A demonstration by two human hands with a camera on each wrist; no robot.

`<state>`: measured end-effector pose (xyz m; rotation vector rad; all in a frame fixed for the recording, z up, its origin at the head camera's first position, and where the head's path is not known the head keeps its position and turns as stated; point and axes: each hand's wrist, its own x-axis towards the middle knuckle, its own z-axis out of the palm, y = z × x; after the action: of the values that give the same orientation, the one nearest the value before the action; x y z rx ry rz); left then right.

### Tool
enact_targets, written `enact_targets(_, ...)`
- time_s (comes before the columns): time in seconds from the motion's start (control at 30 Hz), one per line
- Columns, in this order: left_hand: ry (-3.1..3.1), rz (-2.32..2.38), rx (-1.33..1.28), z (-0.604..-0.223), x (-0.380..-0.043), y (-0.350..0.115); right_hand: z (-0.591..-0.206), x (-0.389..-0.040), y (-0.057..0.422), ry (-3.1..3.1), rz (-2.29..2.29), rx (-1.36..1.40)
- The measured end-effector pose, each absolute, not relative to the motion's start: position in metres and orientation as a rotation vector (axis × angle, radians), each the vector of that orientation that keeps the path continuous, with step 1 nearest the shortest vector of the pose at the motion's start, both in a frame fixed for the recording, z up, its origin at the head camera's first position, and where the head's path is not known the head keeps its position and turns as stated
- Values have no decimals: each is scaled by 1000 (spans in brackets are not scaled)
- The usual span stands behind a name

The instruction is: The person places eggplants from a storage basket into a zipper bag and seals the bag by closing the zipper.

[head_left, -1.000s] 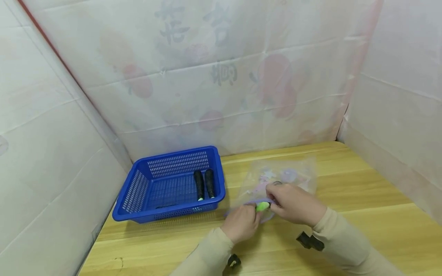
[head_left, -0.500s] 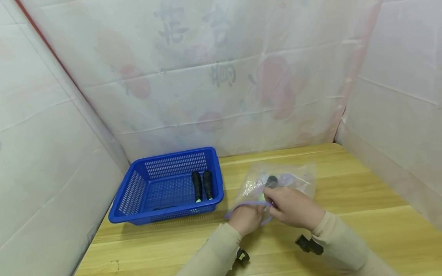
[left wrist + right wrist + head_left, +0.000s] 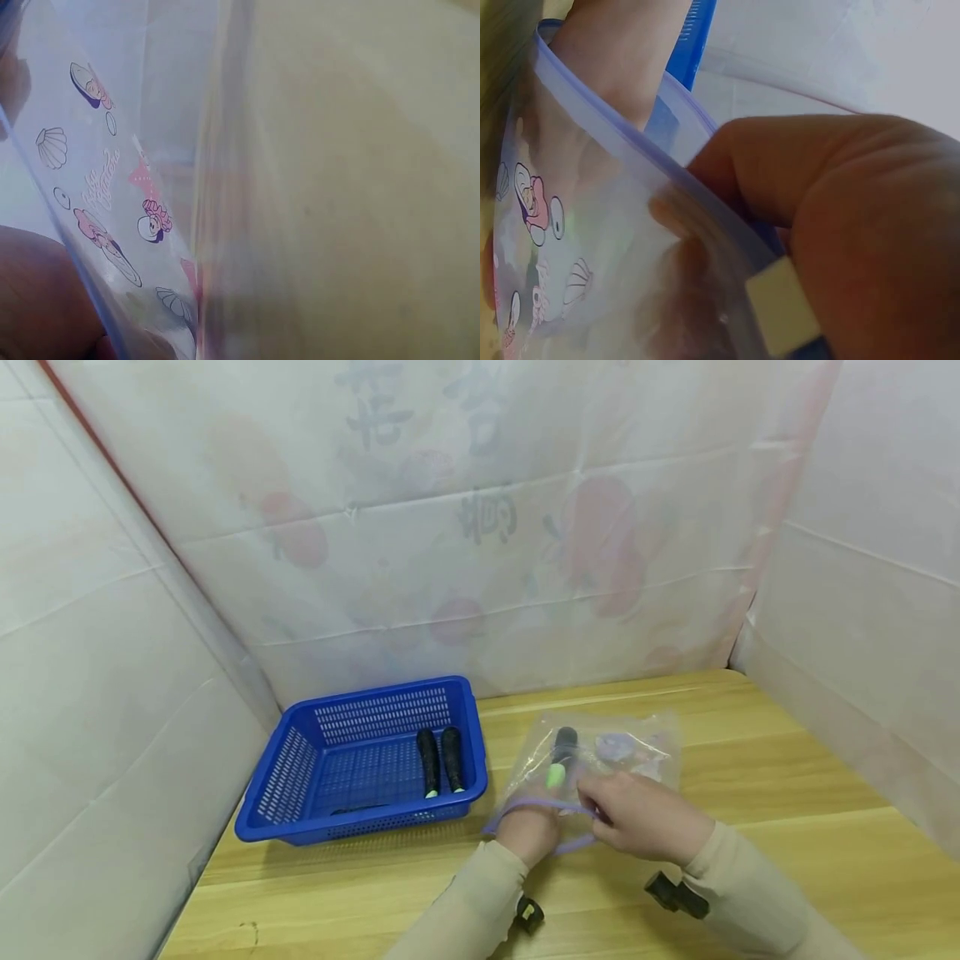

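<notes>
My left hand (image 3: pixel 528 835) reaches through the mouth of a clear printed zip bag (image 3: pixel 645 735). Inside the bag lies a dark eggplant (image 3: pixel 565 743) with a bright green end, and the left hand holds it at that end; its fingers are blurred through the plastic. My right hand (image 3: pixel 645 814) pinches the purple rim, keeping the mouth apart. Close up in the right wrist view, the right thumb and fingers (image 3: pixel 757 165) grip this rim beside a white slider (image 3: pixel 782 307). The left wrist view shows mostly the bag's printed side (image 3: pixel 112 172).
Left of the bag stands a blue perforated basket (image 3: pixel 360 822). Two dark eggplants (image 3: pixel 452 756) lie at its right side, and another dark thing shows behind the front wall. Pale cloth walls (image 3: pixel 405 577) enclose the wooden table (image 3: pixel 787 777).
My left hand has gone into the bag with the eggplant, which now lies under the plastic and has swung to the left. The right hand stays at the bag's rim.
</notes>
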<state>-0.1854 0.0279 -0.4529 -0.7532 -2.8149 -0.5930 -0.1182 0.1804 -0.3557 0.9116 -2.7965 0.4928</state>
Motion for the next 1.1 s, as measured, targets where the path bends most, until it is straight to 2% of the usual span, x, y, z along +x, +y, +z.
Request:
enact_targets(0.2,-2868,-423,-768,-451,-184,25,-354,-115,184,-2810,469,925)
enact_targets(0.53,-2987,-577,-606,-447,-183,28,-347,-111,195,-2901,480,857)
enact_targets(0.83,-2905,-720,-618,-447,-185,27,-343,-111,198,-2990,530,879)
enact_targets(1.1,-2940,-559,-627,-448,-187,27,-345,-110,197,-2968,477,873)
